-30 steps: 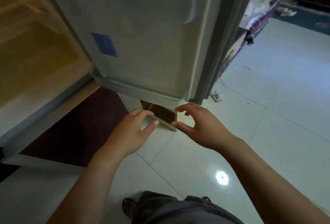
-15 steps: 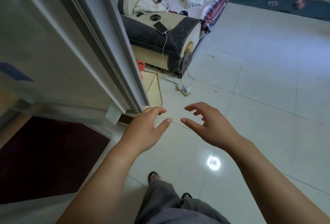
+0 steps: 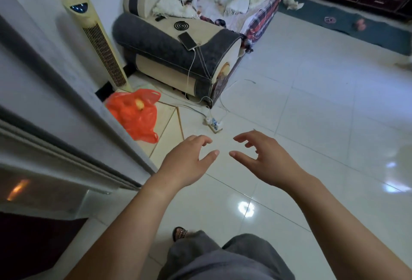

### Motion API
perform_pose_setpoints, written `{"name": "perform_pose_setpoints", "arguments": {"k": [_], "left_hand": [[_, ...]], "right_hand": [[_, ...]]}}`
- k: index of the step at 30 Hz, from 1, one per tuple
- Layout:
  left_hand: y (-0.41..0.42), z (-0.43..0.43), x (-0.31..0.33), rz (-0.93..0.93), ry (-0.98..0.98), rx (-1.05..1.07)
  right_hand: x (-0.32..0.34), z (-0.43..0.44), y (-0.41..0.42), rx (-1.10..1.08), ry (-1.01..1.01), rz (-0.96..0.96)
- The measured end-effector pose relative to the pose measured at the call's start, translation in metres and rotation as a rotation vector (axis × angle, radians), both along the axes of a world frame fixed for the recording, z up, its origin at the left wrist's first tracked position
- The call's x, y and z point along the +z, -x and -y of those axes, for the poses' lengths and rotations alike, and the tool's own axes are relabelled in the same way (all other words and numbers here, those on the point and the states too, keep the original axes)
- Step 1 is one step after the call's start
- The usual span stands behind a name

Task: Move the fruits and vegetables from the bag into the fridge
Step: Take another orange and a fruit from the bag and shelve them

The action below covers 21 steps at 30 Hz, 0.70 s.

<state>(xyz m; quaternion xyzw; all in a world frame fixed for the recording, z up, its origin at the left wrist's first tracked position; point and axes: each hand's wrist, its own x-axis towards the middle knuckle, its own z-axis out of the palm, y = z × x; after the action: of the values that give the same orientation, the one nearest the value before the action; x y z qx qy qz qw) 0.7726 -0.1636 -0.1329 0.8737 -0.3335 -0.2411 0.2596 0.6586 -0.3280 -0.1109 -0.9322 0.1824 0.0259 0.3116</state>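
An orange plastic bag (image 3: 136, 115) lies on a low wooden board on the floor, just beyond the edge of the open fridge door (image 3: 58, 101). A yellowish fruit (image 3: 139, 103) shows at the bag's mouth, with orange shapes under the plastic. My left hand (image 3: 187, 163) and my right hand (image 3: 265, 159) hover side by side above the tiled floor, nearer to me than the bag. Their fingers are loosely curled and both hands hold nothing. The fridge's inside is out of view.
A tower fan (image 3: 95, 41) stands against the wall behind the bag. A cluttered sofa (image 3: 189, 41) with a charging phone (image 3: 188, 41) is beyond it. A power strip (image 3: 213, 122) with cables lies on the floor ahead. Open tiled floor stretches to the right.
The view has swung right, away from the fridge's inside, bringing the orange bag, fan and sofa into sight. Both hands stay empty in front of me.
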Motion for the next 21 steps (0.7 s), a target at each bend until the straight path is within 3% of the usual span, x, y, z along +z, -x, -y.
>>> {"name": "perform_pose_setpoints", "arguments": {"k": [5, 11, 21], "left_hand": [[-0.021, 0.032, -0.004, -0.031, -0.065, 0.026], [-0.048, 0.066, -0.002, 0.018, -0.151, 0.25], [-0.074, 0.16, 0.005, 0.033, -0.044, 0.589]], "right_hand": [[-0.015, 0.045, -0.026, 0.072, -0.023, -0.057], [-0.023, 0.1, -0.096, 0.337, -0.048, -0.03], [-0.025, 0.214, -0.165, 0.523, -0.105, 0.048]]}}
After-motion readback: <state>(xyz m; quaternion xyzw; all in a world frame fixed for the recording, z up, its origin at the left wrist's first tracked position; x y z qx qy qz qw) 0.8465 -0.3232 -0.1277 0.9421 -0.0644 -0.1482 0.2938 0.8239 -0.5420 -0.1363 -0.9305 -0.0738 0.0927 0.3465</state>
